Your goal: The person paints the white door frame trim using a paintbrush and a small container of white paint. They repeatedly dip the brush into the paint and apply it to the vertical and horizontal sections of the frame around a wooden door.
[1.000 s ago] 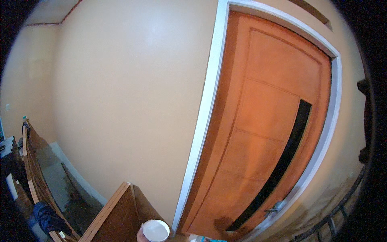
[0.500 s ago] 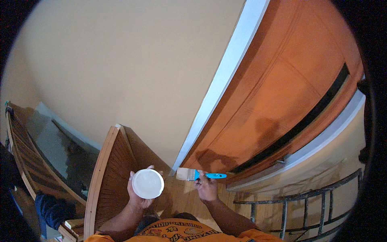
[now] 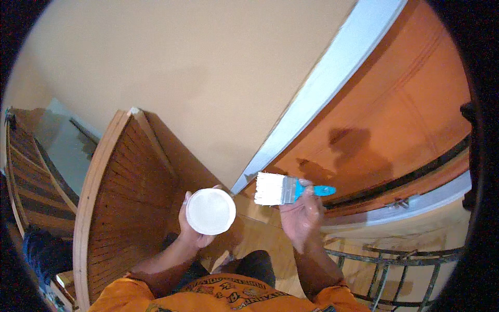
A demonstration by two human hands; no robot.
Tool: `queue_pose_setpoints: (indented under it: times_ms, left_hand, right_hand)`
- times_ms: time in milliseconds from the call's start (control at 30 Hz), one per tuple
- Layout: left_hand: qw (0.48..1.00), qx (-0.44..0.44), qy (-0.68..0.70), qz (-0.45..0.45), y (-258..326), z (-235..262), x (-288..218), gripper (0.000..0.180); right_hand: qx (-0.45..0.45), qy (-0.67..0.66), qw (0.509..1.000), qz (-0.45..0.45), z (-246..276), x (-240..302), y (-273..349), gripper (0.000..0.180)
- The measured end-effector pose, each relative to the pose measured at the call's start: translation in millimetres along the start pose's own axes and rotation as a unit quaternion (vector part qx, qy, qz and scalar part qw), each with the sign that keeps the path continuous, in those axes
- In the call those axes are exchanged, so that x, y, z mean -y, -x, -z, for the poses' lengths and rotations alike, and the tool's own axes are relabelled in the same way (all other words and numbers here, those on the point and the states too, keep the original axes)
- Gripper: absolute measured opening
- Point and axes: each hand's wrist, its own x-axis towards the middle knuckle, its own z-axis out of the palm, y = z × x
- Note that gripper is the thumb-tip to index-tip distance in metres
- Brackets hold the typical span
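Observation:
My left hand [image 3: 192, 226] is wrapped round a white round tub [image 3: 210, 211] from its left side and beneath. Whitish stuff shows inside the tub; how deep it goes I cannot tell. In my right hand [image 3: 301, 218] is a wide paintbrush [image 3: 287, 189] with a blue handle, gripped near the metal band. Its white-coated bristles point left, toward the tub but apart from it. Just beyond the brush runs the lower end of a white door frame [image 3: 312, 104], between the beige wall and an orange-brown door [image 3: 405, 114].
A slatted wooden panel [image 3: 130, 208] stands close by on my left, against the beige wall [image 3: 171, 93]. A dark metal railing or rack [image 3: 384, 265] is at the lower right. Dark blue cloth [image 3: 47, 257] lies at the lower left, above wooden floor [image 3: 265, 260] level.
Both hands with the tub and paintbrush have come up and to the right in view. The brush looks larger and more of its white bristles show. The whole view has shifted too.

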Motion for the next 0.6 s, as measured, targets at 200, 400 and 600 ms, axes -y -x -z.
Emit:
queue_pose_setpoints:
  times_ms: [200, 400, 600]
  left_hand:
    - [0.997, 0.014, -0.073, -0.011, -27, 37, 38, 0.078]
    - [0.989, 0.055, -0.130, -0.033, -35, 79, 54, 0.080]
    - [0.983, 0.039, -0.164, -0.078, -27, 98, 72, 0.082]
  right_hand:
    - [0.067, 0.360, 0.930, 0.028, 1, 35, 13, 0.025]
    - [0.359, 0.614, 0.699, 0.077, -3, 11, 19, 0.019]
    - [0.414, 0.660, 0.624, 0.059, 16, -33, 27, 0.017]
